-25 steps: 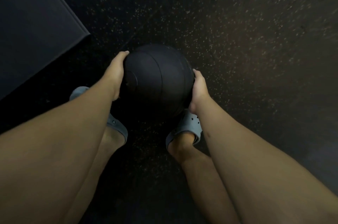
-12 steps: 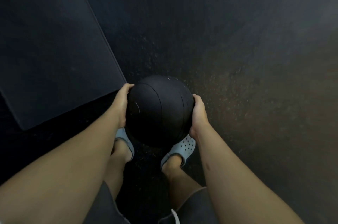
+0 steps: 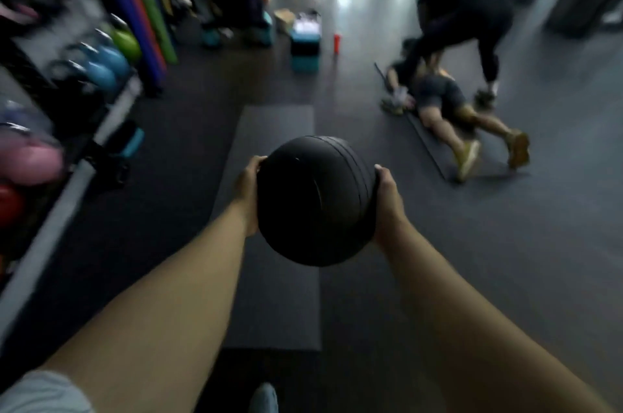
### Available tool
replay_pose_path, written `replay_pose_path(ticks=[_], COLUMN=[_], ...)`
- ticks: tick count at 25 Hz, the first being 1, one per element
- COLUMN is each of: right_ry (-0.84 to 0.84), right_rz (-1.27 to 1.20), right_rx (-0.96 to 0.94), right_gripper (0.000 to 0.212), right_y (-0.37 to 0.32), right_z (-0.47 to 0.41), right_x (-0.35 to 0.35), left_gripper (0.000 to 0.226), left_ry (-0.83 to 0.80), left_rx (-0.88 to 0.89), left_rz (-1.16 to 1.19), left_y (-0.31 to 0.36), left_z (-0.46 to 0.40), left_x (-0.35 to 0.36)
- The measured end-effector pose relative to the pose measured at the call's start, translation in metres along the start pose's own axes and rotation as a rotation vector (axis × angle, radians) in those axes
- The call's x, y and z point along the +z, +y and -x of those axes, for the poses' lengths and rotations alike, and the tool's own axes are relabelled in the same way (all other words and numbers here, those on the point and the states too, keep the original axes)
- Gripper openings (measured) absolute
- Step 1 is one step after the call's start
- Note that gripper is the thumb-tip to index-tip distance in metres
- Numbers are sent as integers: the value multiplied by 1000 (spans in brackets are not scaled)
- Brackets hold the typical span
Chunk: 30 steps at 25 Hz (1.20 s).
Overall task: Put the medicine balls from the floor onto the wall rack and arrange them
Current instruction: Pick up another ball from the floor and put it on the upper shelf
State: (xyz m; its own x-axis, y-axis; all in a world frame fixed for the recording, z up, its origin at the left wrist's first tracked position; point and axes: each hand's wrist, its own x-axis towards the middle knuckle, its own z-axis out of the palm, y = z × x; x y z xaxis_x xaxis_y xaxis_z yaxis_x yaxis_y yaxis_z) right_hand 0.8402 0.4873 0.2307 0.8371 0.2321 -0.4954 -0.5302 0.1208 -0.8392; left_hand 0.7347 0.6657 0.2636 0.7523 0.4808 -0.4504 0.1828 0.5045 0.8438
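Note:
A black medicine ball with ridged seams hangs in the air in front of me, above the floor. My left hand presses against its left side and my right hand against its right side, so both hands hold it between them. A rack runs along the left edge of the view, blurred, with pink and red balls on it.
A dark mat lies on the floor straight ahead under the ball. Blue and green kettlebells sit on the rack farther back. At right, one person lies on a mat and another bends over them. A teal step box stands beyond.
My view has swung up from the floor and my feet to the gym room. The ball, still held in both hands, has come up off the floor level.

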Motion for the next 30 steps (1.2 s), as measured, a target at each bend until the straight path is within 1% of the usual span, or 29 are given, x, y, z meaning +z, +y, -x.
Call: replay_pose_path(ticks=[1,3,5,7,9,10,12,13,15,16,18,19,21,23,26,28,30], right_ry=[-56,-191,-368,-525,-674,-739,-918,-1014,-1166,-1250,-1383,-1442,-1581,-1665,-1781,-1850,-1920], right_rz=[12,19,17,43,31,24,23,27,45,43,8,-15,-29,-44,-129,-201,-257], right_rx=[-63,-159,-208,-238,-256,-259,-216,-188,-161,-133,-99,-90,-33,-8,23,11,-27], right_gripper=[83,73,65,65,59,59,66,67,63,60,53,50,51,54,50,45,43], right_y=[-23,-59,-82,-90,-85,-78,-58,-46,-23,-12,6,11,16,8,-19,-41,-73], right_z=[12,47,94,148,205,230,283,315,382,413,472,497,551,600,659,688,715], right_x=[35,105,181,257,329,363,430,464,527,555,604,622,659,694,743,776,810], left_gripper=[36,36,35,43,53,48,28,26,45,48,38,36,36,30,31,32,39], left_ry=[16,63,138,214,310,390,552,634,767,816,936,999,1121,1202,1329,1389,1441], left_rx=[79,224,379,519,657,705,748,780,876,934,1031,1072,1159,1234,1340,1421,1502], left_rz=[32,97,189,264,300,303,285,296,337,346,311,294,281,268,217,131,54], left_y=[35,97,156,206,242,254,271,279,297,306,322,330,352,382,434,469,511], left_z=[16,57,106,161,220,247,302,333,393,420,474,497,545,586,630,648,665], left_x=[-14,-49,-96,-151,-206,-233,-288,-318,-375,-401,-447,-463,-489,-499,-502,-498,-496])
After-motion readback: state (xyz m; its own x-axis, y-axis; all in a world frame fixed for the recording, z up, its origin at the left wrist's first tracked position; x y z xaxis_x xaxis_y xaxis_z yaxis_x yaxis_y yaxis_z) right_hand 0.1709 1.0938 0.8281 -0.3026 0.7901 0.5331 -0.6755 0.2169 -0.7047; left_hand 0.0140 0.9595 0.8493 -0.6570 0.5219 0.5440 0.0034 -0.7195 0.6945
